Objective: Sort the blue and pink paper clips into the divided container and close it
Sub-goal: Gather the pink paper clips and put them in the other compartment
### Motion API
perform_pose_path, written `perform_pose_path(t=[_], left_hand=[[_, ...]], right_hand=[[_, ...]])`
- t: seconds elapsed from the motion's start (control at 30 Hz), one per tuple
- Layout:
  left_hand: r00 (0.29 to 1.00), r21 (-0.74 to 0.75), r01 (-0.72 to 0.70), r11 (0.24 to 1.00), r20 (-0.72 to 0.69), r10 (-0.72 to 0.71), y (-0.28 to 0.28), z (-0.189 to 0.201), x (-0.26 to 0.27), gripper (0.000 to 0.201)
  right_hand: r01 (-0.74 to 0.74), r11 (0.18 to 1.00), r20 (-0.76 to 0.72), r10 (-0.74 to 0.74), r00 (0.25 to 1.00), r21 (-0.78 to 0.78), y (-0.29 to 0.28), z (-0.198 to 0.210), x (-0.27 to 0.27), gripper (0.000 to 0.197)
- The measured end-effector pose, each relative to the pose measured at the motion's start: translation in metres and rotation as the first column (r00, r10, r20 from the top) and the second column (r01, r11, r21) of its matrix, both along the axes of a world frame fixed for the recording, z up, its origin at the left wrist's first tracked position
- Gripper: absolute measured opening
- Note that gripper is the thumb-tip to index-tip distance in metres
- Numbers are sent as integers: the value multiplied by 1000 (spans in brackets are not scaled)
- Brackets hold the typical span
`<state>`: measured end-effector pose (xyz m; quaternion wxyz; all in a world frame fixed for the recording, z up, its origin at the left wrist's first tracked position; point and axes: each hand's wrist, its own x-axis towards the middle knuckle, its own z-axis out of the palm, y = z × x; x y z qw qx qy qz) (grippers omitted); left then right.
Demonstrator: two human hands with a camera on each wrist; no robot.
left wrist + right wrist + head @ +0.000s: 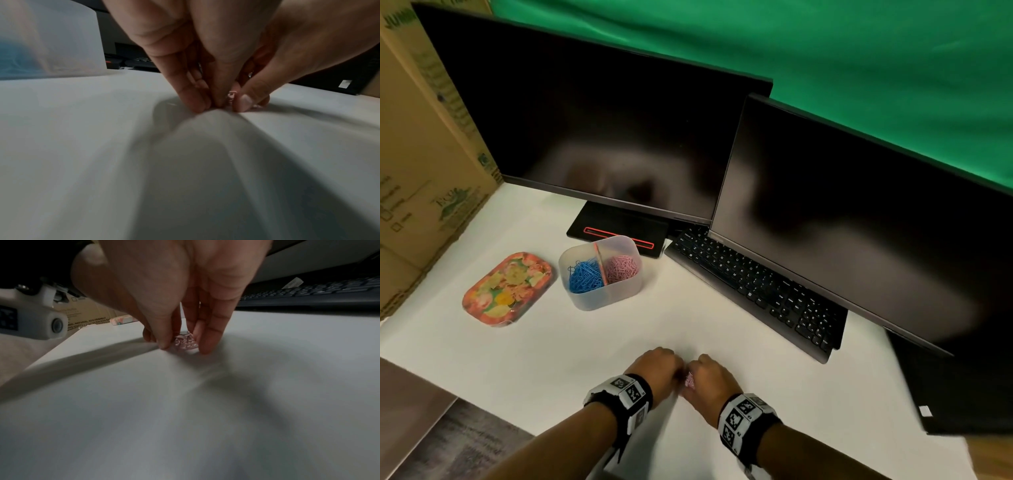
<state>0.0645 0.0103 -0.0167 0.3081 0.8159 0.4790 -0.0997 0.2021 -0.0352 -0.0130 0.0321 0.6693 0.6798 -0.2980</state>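
Note:
The translucent divided container (pixel 604 298) stands open on the white table, with blue paper clips (pixel 585 278) in its left half and pink paper clips (pixel 620 269) in its right half. Its floral lid (pixel 506 288) lies flat just to its left. Near the table's front edge my left hand (pixel 659 368) and right hand (pixel 710 377) meet, fingertips down. Between them is a small heap of pink paper clips (pixel 690 379). My left hand (pixel 222 105) pinches pink clips (pixel 231 97) between thumb and fingers. My right hand (pixel 183 348) pinches the pink heap (pixel 186 343) from the other side.
Two dark monitors (pixel 602 137) (pixel 859 222) stand at the back, with a black keyboard (pixel 756 291) under the right one. A cardboard box (pixel 414 171) walls the left side. A black flat device (pixel 962 394) lies at the right. The table's edge (pixel 482 407) runs at the front left.

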Motion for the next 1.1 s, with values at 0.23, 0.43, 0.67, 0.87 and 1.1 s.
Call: perform_pose_path(t=[0.23,0.43,0.67,0.87,1.1], left_hand=[[985,-36,-107,994,133,111,3,1,2,27],[931,-45,-236,971,276,239,9,2,-11,27],[887,-18,-388,922,267,378,23,3,-39,30],[956,3,-259,966,144,256,19,4,-50,32],[995,-2,-4,1000,-99,3,20,7,-14,30]], right_hand=[[28,999,-20,-27,999,21,9,-6,1,23],[73,997,-101,-73,992,-6,28,-7,4,17],[231,966,-290,-257,922,-119,56,-4,7,11],[247,969,-433,-236,870,-31,104,39,-18,10],[101,979,-319,-41,947,175,184,90,-83,14]])
